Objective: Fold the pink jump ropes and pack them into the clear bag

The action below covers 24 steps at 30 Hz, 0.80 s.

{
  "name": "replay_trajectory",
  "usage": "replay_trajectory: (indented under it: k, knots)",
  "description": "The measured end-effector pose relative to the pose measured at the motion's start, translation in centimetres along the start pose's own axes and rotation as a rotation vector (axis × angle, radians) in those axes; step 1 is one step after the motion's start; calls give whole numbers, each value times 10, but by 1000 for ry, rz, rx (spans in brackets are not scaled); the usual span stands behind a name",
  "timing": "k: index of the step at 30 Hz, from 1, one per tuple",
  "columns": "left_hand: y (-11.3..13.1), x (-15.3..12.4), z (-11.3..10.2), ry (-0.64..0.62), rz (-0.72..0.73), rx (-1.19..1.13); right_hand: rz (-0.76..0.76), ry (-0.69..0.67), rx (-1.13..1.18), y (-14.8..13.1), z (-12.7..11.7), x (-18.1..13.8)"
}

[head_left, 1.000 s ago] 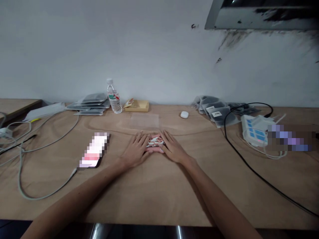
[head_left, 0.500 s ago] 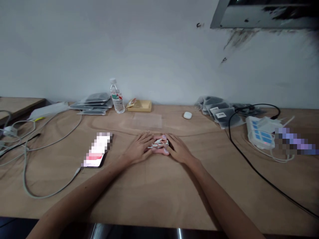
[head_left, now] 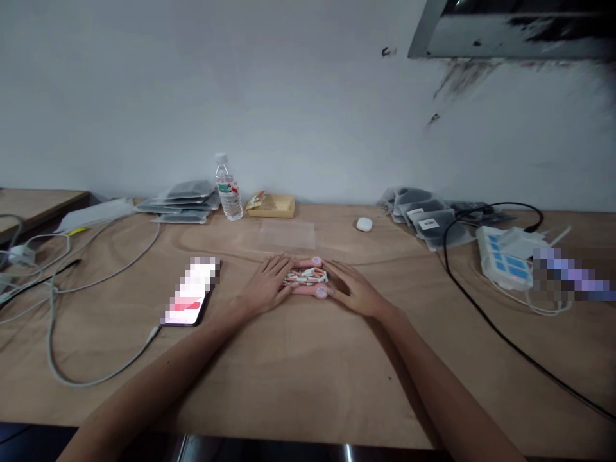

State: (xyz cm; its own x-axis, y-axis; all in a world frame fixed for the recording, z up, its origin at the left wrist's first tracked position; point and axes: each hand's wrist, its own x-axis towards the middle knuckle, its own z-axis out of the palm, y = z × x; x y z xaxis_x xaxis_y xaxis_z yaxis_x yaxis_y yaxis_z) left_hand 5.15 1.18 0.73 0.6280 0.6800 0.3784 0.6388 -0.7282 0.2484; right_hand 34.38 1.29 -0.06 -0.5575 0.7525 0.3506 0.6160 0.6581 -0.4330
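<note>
Two pink rods with round, pale purple end caps lie side by side on the table: the far rod (head_left: 304, 263) and the near rod (head_left: 305, 291). Between them is a cluster of small pink-and-white pieces (head_left: 305, 276), too small to identify. My left hand (head_left: 265, 285) lies over the left ends with fingers stretched out, hiding them. At the other side, my right hand (head_left: 356, 287) is spread, its fingertips by the far cap and its thumb by the near one; whether they touch is unclear.
A lit phone (head_left: 192, 292) on a cable lies left. Behind stand a water bottle (head_left: 229, 192), a yellow box (head_left: 283, 206), a clear sheet (head_left: 287, 235) and a white case (head_left: 364, 224). Grey packets (head_left: 180, 199), a power strip (head_left: 505, 260) and a black cable (head_left: 486, 314) flank them.
My right hand has moved slightly right, off the pieces and rod ends. More of both rods, their end caps and the small pieces now shows. My left hand has barely moved.
</note>
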Motion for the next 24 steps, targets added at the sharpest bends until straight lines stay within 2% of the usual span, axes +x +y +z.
replay_trajectory:
  k: [4, 10, 16, 20, 24]
  knots:
    - [7, -1, 2, 38, -26, -33, 30, 9, 17, -8, -1, 2]
    - [4, 4, 6, -5, 14, -83, 49, 16, -21, -6, 6, 2]
    - [4, 8, 14, -13, 35, -94, 61, 131, -46, -9, 16, 3]
    - [1, 16, 15, 92, 8, -94, -25, 65, -100, -25, 18, 7]
    - [-16, 28, 15, 184, -145, -25, -66, 28, -168, -29, 23, 10]
